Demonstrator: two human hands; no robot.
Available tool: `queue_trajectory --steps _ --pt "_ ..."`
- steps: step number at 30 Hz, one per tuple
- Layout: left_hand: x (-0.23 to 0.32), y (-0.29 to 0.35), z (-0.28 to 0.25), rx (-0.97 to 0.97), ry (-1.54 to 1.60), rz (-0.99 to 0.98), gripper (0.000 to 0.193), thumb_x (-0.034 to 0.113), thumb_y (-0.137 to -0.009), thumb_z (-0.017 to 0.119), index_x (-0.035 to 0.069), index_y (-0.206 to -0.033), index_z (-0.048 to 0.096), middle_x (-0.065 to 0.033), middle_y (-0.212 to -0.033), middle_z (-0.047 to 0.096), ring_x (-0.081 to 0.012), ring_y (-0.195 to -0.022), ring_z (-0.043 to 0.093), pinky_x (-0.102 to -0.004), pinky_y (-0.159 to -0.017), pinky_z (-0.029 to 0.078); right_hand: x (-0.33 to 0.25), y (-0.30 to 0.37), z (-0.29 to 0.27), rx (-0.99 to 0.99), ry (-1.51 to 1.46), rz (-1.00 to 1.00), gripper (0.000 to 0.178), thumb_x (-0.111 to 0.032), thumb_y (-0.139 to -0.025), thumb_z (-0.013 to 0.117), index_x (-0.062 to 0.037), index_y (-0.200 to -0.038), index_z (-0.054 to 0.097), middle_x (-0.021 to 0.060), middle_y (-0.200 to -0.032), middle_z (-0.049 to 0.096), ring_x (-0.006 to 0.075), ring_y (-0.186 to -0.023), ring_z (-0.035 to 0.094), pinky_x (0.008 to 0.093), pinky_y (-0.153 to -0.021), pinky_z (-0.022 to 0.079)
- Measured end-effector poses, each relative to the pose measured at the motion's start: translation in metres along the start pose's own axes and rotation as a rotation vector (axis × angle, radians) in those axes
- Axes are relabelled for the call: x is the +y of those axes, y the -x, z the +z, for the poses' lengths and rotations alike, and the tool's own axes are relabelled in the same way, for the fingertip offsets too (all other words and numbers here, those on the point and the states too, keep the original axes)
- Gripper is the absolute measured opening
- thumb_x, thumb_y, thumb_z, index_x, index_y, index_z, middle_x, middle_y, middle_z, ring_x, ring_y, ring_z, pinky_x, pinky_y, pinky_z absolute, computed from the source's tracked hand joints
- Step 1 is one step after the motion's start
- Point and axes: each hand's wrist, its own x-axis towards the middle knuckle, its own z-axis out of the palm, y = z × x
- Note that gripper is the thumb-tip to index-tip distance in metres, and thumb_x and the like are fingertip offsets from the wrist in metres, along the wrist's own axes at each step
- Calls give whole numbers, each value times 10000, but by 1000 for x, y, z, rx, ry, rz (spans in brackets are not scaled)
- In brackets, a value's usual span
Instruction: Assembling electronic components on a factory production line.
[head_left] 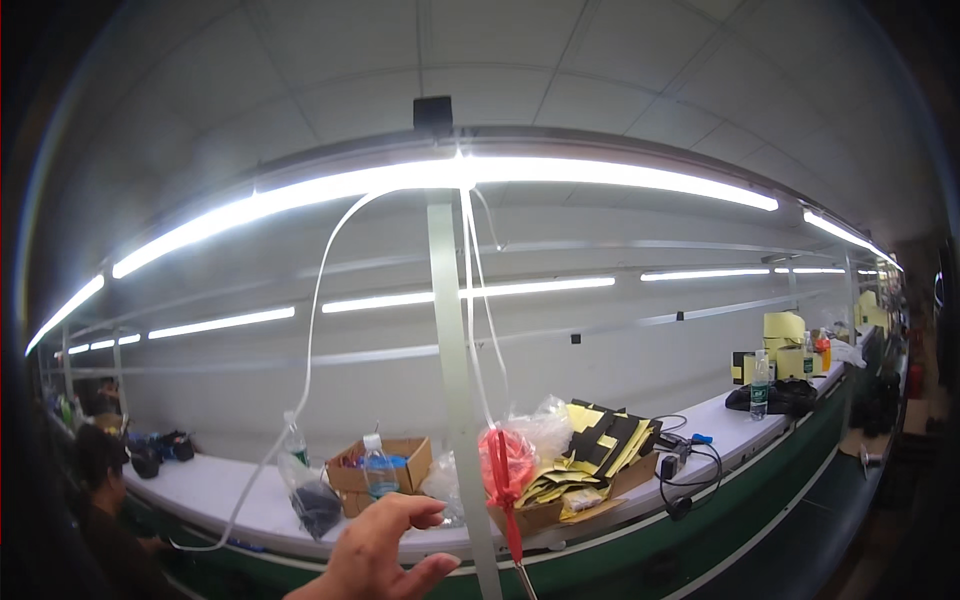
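Observation:
My left hand (378,552) rises from the lower edge, its back toward me. Index finger and thumb are bent and apart, with nothing between them. To its right, in front of the bench, a slim red-handled tool (511,530) stands nearly upright. A thin metal part runs from its lower end out of the picture; its exact kind is unclear. Behind it is a round red bundle (508,458). Beyond my hand, a clear bottle (379,472) stands by a cardboard box (412,463) with blue things in it. My right hand is out of view.
A pale post (449,330) rises right of my hand, with white cables (318,290) hanging from the lit rail. On the white bench (225,482) are a bag with dark contents (316,508), a box of yellow-black pieces (610,450) and black cords (690,475). A person (105,500) is at far left.

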Motion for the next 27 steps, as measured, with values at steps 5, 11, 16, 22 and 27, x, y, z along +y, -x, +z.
queue_trajectory --steps 5,11,16,22,27 --pt "-14 -52 -40 -125 -63 -22 654 587 -957 591 1 -1243 543 -145 -1067 656 -219 -959 650 -361 -883 514 -23 13 -39 458 -234 -205 553 -397 -1093 402 -99 -628 436 40 -552 486 148 -495 485 281 -510 430" --pt "6 -107 -18 67 -24 52 669 579 -977 563 14 -1324 476 -141 -1119 647 -210 -1035 617 -362 -928 490 -38 30 -97 482 -130 -170 564 -372 -1094 407 -105 -597 424 48 -535 485 134 -477 471 268 -471 381" --pt "18 -90 35 25 -378 34 572 526 -951 622 9 -1192 575 -160 -1081 660 -296 -1010 644 -410 -917 500 -61 48 -163 271 -81 -105 555 -375 -1081 425 -97 -601 448 41 -548 496 133 -486 472 291 -524 413" --pt "-9 125 147 -784 -471 -636 432 439 -952 640 31 -1090 672 -207 -1029 679 -385 -960 656 -458 -847 526 -99 55 -235 -290 -316 -11 512 -314 -1070 477 -46 -633 476 74 -610 523 141 -541 481 290 -559 409" --pt "115 271 240 -610 -296 -1344 425 427 -940 656 8 -981 709 -220 -909 718 -387 -888 692 -446 -779 527 -118 42 -270 -452 -370 29 448 -278 -1061 514 -34 -685 517 52 -613 533 116 -549 473 277 -550 389"
